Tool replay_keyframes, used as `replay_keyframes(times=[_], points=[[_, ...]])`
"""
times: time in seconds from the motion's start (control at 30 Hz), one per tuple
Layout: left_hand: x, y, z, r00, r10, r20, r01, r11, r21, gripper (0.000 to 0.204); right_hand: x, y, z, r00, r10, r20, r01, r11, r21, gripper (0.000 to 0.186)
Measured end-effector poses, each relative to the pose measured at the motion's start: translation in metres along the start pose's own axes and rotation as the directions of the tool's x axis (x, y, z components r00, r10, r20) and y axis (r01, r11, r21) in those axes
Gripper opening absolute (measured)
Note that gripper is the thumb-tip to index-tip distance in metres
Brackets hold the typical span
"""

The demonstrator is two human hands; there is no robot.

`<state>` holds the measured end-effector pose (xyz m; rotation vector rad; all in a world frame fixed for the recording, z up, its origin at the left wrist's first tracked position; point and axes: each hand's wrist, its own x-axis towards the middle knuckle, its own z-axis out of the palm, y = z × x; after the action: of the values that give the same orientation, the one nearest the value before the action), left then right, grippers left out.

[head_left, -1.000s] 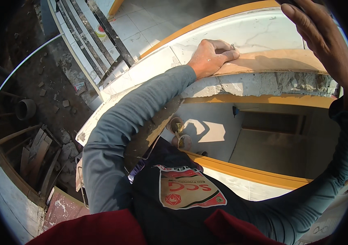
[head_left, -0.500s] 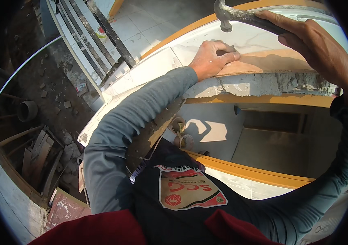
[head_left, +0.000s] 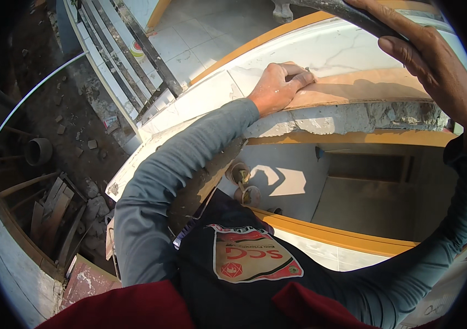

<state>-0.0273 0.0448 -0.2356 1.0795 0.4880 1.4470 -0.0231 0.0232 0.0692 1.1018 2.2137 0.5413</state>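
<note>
My left hand (head_left: 278,89) is closed in a pinch over the white marbled ledge (head_left: 255,74), its fingertips at the left end of a tan flat board (head_left: 365,88). A small grey nail-like tip (head_left: 308,69) pokes out above the fingers; the rest of it is hidden. Up at the top right, my right hand (head_left: 431,60) is wrapped round the dark handle of a claw hammer (head_left: 354,16). The hammer's head is partly cut off by the top edge of the picture, above and left of the left hand.
Below the board runs a broken cement edge (head_left: 343,118) over an orange-framed opening (head_left: 299,214). Through it, buckets (head_left: 238,172) stand on a floor far below. At left lie dark metal bars (head_left: 135,49), a round pot (head_left: 38,151) and scrap boards (head_left: 55,211) on lower ground.
The hammer has risen and moved slightly left, so its head now runs partly out of the picture. My left hand keeps its pinch near the board and shifts only slightly in view.
</note>
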Motion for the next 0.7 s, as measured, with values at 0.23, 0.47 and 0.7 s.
replay_keyframes(times=[0.23, 0.47, 0.7], points=[[0.003, 0.005, -0.002, 0.998, -0.049, -0.035, 0.051, 0.997, 0.064, 0.031, 0.009, -0.023, -0.002, 0.992, -0.018, 0.125, 0.017, 1.0, 0.006, 0.044], [0.007, 0.002, 0.001, 0.999, -0.012, -0.037, 0.014, 0.997, 0.072, 0.03, 0.003, 0.007, 0.002, 0.998, -0.032, 0.055, 0.034, 0.999, -0.041, 0.047], [0.006, 0.002, 0.001, 0.998, -0.026, -0.061, 0.03, 0.997, 0.071, 0.029, 0.019, 0.0, -0.005, 0.891, 0.183, 0.415, -0.024, 0.933, -0.359, 0.042]])
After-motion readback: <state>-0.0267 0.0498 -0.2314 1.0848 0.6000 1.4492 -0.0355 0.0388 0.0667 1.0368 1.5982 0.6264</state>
